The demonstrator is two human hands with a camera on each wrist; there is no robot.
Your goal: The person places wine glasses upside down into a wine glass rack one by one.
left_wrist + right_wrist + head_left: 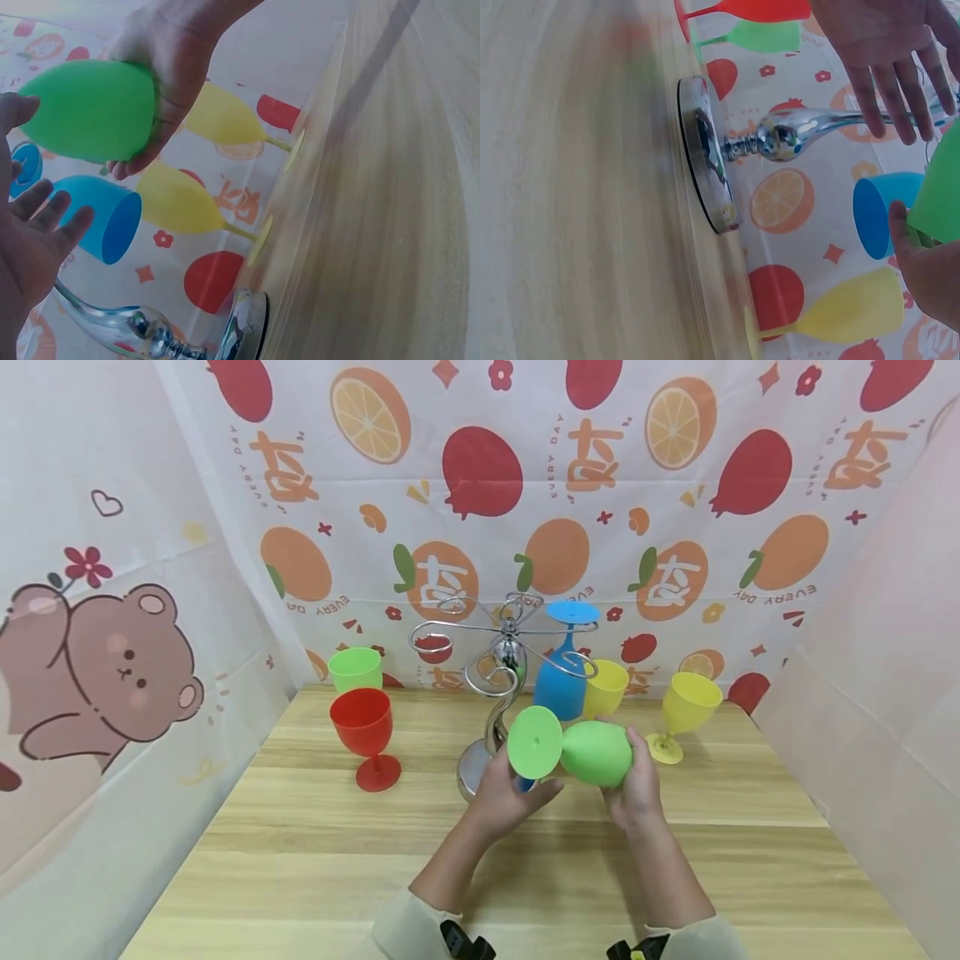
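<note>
My right hand (636, 785) grips a green goblet (597, 753) by its bowl, fingers around the rim. The goblet lies tilted on its side in the air, its round foot turned to the left. Close by that foot is my left hand (502, 797); in the right wrist view its fingers (889, 90) are extended and spread. Behind the hands stands a chrome rack (510, 652) with curled wire arms and a round base. A blue goblet (561, 685) hangs upside down from one of its right arms, beside the green bowl.
Two yellow goblets (688, 703) stand upright at the right and behind the blue one. On the left a red goblet (363, 724) stands in front of another green goblet (356, 668). The wooden table (337, 868) ends at a fruit-printed cloth (570, 510).
</note>
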